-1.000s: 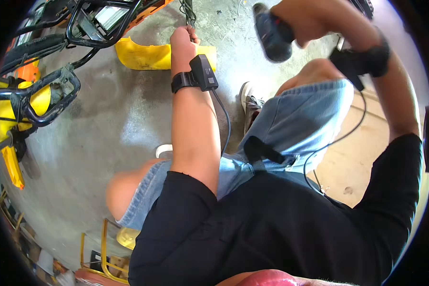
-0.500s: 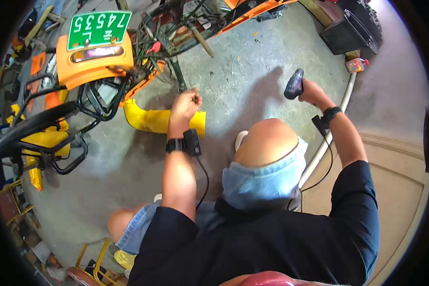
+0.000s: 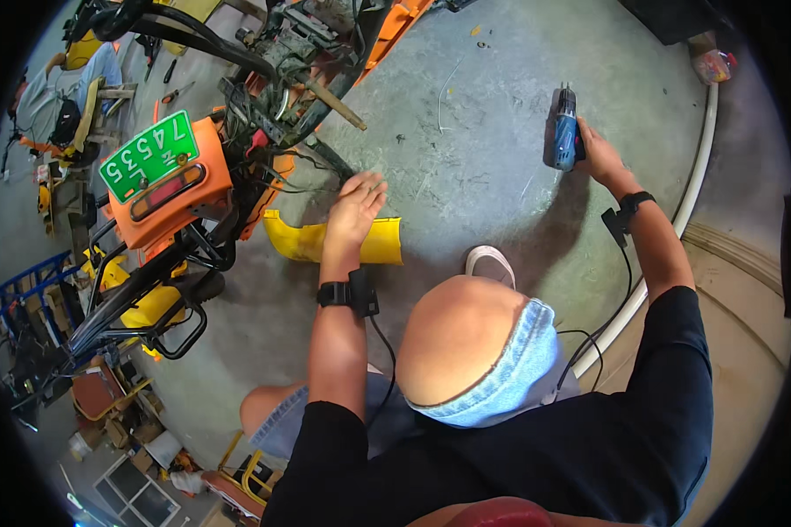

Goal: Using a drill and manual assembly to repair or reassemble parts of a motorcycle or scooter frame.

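Gripping blue-black power drill [image 3: 566,136] in right hand [image 3: 600,154]; holding left hand [image 3: 356,211] half-open, contents unclear, just beyond detached, curved yellow plastic panel [image 3: 382,241]; with orange plastic fender [image 3: 206,171] still mounted.

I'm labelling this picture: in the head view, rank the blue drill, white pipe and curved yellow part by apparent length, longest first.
1. White pipe, clearly longest
2. Curved yellow part, its middle hidden
3. Blue drill

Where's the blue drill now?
In the head view, the drill is toward the upper right, immediately left of the right hand, with the white pipe farther right.
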`<state>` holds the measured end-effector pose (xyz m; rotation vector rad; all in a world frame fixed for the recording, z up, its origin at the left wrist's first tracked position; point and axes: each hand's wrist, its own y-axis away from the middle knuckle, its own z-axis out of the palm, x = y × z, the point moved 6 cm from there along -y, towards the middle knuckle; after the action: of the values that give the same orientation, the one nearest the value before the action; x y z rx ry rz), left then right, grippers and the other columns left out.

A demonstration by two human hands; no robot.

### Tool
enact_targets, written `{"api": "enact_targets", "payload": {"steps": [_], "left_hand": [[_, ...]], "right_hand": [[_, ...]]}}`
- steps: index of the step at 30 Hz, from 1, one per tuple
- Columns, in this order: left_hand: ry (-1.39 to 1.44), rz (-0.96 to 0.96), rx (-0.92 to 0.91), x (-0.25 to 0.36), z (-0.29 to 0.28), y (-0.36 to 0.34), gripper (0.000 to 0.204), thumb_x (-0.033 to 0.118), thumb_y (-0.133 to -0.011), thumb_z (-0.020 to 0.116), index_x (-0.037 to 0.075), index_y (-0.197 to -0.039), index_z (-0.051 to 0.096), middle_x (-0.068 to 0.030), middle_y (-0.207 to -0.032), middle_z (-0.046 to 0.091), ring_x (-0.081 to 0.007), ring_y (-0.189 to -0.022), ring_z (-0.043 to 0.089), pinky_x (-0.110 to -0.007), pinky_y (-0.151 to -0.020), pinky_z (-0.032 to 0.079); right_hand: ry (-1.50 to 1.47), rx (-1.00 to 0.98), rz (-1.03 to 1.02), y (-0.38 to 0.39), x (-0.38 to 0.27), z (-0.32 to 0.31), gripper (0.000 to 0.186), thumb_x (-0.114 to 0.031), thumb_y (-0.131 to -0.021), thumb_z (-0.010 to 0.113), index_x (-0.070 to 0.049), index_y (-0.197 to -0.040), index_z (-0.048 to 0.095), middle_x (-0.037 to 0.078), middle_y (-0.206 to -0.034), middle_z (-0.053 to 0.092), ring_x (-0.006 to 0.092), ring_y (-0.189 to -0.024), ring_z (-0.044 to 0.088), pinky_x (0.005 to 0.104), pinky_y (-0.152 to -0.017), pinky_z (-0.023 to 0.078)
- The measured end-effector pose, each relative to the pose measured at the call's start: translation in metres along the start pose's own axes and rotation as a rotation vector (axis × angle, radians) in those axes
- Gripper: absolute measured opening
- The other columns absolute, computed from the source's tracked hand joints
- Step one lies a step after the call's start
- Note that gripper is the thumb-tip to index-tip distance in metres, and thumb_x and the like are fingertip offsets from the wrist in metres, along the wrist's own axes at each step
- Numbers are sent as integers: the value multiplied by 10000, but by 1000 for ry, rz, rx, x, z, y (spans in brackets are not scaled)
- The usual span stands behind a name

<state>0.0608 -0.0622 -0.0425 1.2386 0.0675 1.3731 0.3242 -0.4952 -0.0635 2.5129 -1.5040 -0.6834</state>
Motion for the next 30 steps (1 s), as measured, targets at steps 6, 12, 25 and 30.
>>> {"api": "enact_targets", "payload": {"steps": [6, 12, 25, 30], "left_hand": [[86, 82, -68, 5, 40, -21, 311, -20, -930, 499, -53, -1235, 450, -218, -1209, 556, -289, -1120, 567, -379, -997, 469], [201, 102, -45, 6, 15, -13, 240, -6, -928, 504, -73, -1157, 480, -236, -1178, 564, -320, -1123, 571, -407, -999, 480], [96, -32, -215, -13, 84, -35, 299, 35, -911, 531, -58, -1193, 499, -223, -1214, 565, -375, -1201, 521, -465, -1018, 446], [-7, -209, -276, -43, 113, -24, 378, 24, -895, 526, -51, -1260, 463, -202, -1249, 554, -352, -1237, 493, -450, -1044, 416]], "right_hand": [[28, -124, -166, 11, -36, 17, 1061, -50, -596, 776, -71, -1479, 189, 187, -1211, 540, 395, -1075, 556, 423, -909, 476], [49, -161, -270, 20, -77, 33, 1062, -22, -599, 781, -39, -1475, 181, 175, -1262, 472, 365, -1174, 481, 398, -982, 434], [155, 137, -286, 22, -119, -16, 999, -162, -606, 813, -76, -1447, 283, 133, -1191, 508, 329, -1160, 471, 377, -958, 396], [-567, 43, -436, 10, -239, -23, 538, -289, -822, 683, -53, -1262, 481, 189, -1133, 600, 367, -1002, 598, 431, -866, 478]]}}
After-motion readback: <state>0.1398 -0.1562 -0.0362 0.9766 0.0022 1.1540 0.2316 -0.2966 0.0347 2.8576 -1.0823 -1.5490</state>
